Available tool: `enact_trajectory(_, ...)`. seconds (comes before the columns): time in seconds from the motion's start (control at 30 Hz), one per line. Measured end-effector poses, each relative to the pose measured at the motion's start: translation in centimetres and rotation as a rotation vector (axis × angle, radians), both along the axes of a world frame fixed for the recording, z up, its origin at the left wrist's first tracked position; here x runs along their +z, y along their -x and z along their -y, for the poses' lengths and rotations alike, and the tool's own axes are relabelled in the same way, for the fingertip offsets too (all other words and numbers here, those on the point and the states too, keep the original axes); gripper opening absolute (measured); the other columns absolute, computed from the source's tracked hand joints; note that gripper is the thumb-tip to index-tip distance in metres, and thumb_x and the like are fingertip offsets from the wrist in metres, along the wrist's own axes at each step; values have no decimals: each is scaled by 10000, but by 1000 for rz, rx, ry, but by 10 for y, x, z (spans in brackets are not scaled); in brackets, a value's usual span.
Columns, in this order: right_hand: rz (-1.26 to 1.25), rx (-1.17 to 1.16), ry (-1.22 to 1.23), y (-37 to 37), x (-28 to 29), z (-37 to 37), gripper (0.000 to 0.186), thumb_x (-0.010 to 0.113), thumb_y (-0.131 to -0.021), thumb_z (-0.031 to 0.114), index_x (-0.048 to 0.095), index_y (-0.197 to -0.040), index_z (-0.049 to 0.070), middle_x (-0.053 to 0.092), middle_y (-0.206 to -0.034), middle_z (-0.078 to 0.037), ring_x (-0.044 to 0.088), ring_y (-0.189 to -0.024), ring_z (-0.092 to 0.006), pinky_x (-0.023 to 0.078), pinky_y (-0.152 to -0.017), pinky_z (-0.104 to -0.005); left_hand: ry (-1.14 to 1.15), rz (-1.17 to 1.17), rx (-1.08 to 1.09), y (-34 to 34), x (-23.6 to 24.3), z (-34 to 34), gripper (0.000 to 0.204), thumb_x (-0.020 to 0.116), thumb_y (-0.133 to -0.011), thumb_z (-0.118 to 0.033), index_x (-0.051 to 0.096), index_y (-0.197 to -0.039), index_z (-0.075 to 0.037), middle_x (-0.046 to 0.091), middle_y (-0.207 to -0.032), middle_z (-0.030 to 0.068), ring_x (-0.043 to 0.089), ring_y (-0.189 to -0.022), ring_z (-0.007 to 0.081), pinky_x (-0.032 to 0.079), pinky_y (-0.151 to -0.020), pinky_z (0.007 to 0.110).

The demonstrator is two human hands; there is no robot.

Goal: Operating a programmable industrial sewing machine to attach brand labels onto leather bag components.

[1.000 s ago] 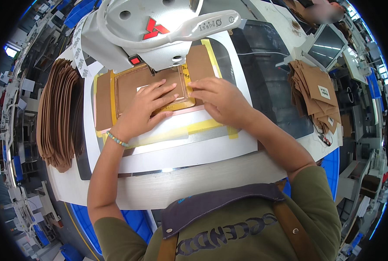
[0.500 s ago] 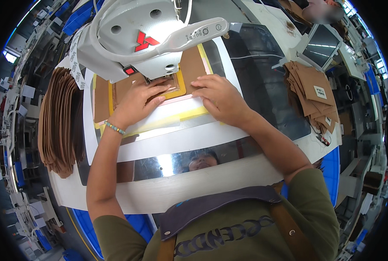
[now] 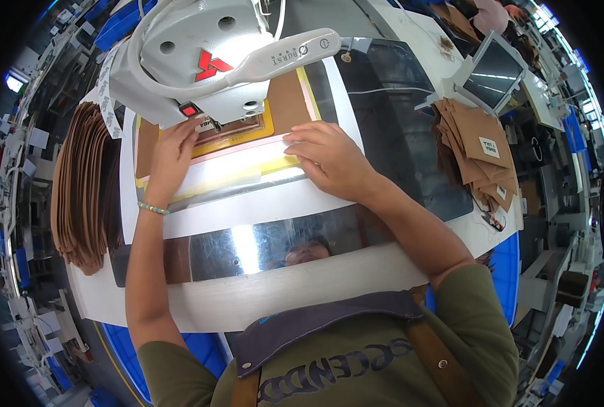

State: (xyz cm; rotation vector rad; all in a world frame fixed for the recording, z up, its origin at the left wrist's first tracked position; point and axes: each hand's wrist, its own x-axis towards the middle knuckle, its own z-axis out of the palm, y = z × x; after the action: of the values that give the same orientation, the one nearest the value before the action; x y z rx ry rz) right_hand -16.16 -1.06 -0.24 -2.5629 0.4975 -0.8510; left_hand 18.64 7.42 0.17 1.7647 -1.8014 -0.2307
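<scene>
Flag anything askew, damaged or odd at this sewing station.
Little stands out. The brown stack right of the machine is fanned out loosely, some pieces near the table edge. The left stack is neater. Both hands, left and right, lie flat on the yellow template. No damage shows.

Bright, even overhead light; a strong white glare strip sits on the shiny metal plate at six o'clock of centre, which mirrors the ceiling. Shadows are soft. The centre is sharp, while fisheye bending curves straight edges toward a black rim, where detail smears
</scene>
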Motion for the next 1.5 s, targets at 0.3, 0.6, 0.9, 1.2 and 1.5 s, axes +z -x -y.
enact_trajectory(0.3,-111,101,8,12,30,-5,194,669,-955,66,758,-1126,46,735,-1256,-99,613,-1283,-292,426,-1140,-463,-81,339,345,-88,-27,-31,501,517,-1093,-203,514,-1519,61,491,-1613,191,418,-1513,350,320,-1279,432)
enact_trajectory(0.6,-317,-126,-22,87,59,14,211,657,-952,67,771,-1125,28,750,-1242,-106,651,-1220,-297,422,-1165,-461,-184,390,257,-97,-16,-39,559,583,-1063,-248,500,-1561,-9,457,-1657,131,380,-1543,367,294,-1297,441)
enact_trajectory(0.9,-279,150,253,48,56,-6,238,738,-888,81,754,-1125,56,741,-1197,-89,667,-1190,-265,430,-1162,-503,-162,361,169,-74,-21,-30,567,556,-1066,-266,479,-1595,-77,431,-1670,143,340,-1531,430,273,-1294,495)
enact_trajectory(1.2,-49,349,241,19,15,-37,222,781,-843,109,751,-1060,70,744,-1001,-65,703,-1033,-215,437,-1162,-500,-34,356,80,-9,-26,-3,531,575,-1046,-277,566,-1518,-34,561,-1504,210,458,-1371,437,355,-1205,494)
enact_trajectory(1.5,65,324,95,18,7,-34,199,763,-867,98,775,-1063,65,743,-939,-58,700,-960,-211,468,-1117,-462,158,156,82,60,-31,31,270,591,-1028,-138,692,-1167,70,650,-1232,225,571,-1180,479,454,-1011,553)
